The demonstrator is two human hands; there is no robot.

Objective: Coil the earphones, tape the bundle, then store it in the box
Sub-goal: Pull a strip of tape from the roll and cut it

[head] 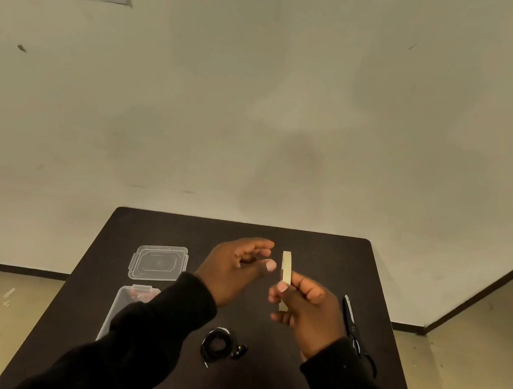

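Fingers (283,292) of the right hand (307,308) are closed on a tape roll (285,269); the left hand (236,269) is held open beside it. Coiled earphones (218,344) are seen untaped on the near worktop (322,256), and the box (124,304) is left open for storing.

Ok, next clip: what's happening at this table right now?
A person in dark sleeves is at the taping stage. The right hand holds a roll of pale tape edge-on, while the left hand reaches toward it with open fingers, empty. The earphones lie coiled on the dark table, not yet taped. The clear box sits open at the left with its lid beyond it; scissors lie at the right.
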